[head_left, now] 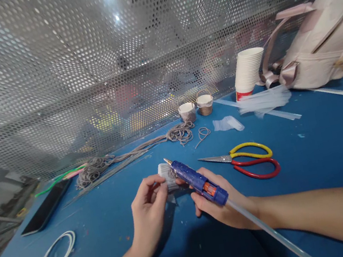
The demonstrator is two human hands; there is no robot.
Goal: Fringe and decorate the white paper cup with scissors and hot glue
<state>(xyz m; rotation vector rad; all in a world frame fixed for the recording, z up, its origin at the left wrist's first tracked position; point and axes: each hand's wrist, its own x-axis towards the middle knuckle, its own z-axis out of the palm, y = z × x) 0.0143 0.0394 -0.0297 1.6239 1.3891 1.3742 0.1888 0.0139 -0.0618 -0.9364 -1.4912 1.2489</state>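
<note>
My right hand (pixel 219 202) grips a blue glue gun (pixel 197 181) with a clear glue stick (pixel 269 231) trailing out of its back. Its brass nozzle points up and left, beside a small white ribbed piece (pixel 166 174). My left hand (pixel 148 212) pinches that white piece from the left with fingers closed on it. Both hands hover just above the blue table (pixel 325 136).
Yellow-and-red scissors (pixel 246 160) lie to the right of my hands. Grey cord bundles (pixel 98 165), two small wrapped cups (pixel 195 107), a stack of paper cups (pixel 248 71) and a pink backpack (pixel 325 41) sit further back. A phone (pixel 46 207) and white ring (pixel 56 253) lie left.
</note>
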